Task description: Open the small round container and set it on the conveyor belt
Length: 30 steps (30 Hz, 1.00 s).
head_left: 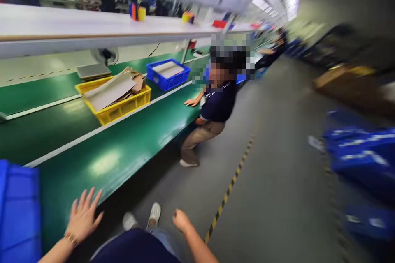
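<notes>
My left hand [84,217], a bracelet on its wrist, is open with fingers spread at the front edge of the green worktop [132,139]. It holds nothing; whether the palm touches the surface I cannot tell. Nearest to it, on the left, stands a blue plastic crate [20,213]. My right hand [182,220] hangs over the grey floor, away from the bench. Its fingers are curled closed, and nothing shows in them. Farther along the worktop is a yellow crate [126,106] with cardboard pieces, and beyond it a blue crate [168,84] with a flat board.
A co-worker [219,100] stands at the bench ahead, one hand on the worktop. Above runs a white shelf [92,22]. Black-and-yellow tape [233,178] marks the floor. Blurred blue crates [364,156] and a cardboard box [345,90] are on the right.
</notes>
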Tool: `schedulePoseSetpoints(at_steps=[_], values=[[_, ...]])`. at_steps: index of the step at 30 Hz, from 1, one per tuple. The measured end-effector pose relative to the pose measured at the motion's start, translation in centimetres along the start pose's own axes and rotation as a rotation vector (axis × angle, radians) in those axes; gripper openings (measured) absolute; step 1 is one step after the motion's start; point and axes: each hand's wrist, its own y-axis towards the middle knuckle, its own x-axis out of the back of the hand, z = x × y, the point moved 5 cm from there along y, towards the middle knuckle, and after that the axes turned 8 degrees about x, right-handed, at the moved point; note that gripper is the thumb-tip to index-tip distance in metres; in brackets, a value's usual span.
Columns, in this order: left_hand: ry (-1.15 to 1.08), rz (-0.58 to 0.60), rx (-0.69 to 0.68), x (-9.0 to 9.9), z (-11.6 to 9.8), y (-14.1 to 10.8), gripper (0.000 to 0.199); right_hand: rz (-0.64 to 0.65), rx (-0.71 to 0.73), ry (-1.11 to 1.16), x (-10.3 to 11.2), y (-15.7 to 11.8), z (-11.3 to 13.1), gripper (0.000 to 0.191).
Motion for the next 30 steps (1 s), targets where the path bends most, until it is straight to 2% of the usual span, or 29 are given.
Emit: schedulePoseSetpoints(at_steps=[3,6,8,10,13,17,21,25,27,28,30], values=[[0.272,0.192,0.008,-1.7,0.5,-0.1,0.065,0.117,0.083,0.066,-5.1,0.6,0.0,0.037],[0.422,0.321,0.059,-4.0,-0.6,2.3,0.08,0.275,0.108,0.178,-11.0,0.1,1.3,0.054],[0.459,0.384,0.109,-6.0,-1.5,4.0,0.088,0.342,0.077,0.247,-13.9,-0.1,2.4,0.058],[0.476,0.367,0.134,-7.7,-2.4,5.5,0.094,0.358,0.047,0.314,-15.7,0.0,3.2,0.052],[0.534,0.235,0.145,-9.5,-3.6,7.5,0.093,0.317,0.034,0.417,-17.0,0.5,3.9,0.044],[0.468,0.026,0.069,-10.0,-4.7,8.9,0.087,0.228,0.035,0.555,-17.6,1.2,4.6,0.036],[0.492,0.021,-0.039,-9.9,-4.8,8.9,0.083,0.158,0.018,0.687,-18.0,2.7,4.6,0.028],[0.531,0.013,-0.089,-10.0,-4.8,8.9,0.084,0.129,0.014,0.759,-17.6,6.5,3.8,0.024],[0.535,0.018,-0.113,-10.2,-4.7,8.8,0.084,0.08,0.039,0.763,-15.6,8.9,3.7,0.029],[0.533,0.023,-0.132,-10.3,-4.7,8.8,0.084,0.041,0.066,0.758,-13.7,10.2,4.0,0.034],[0.517,0.015,-0.165,-10.5,-4.5,8.7,0.085,-0.111,0.158,0.734,-8.1,13.0,5.2,0.043]])
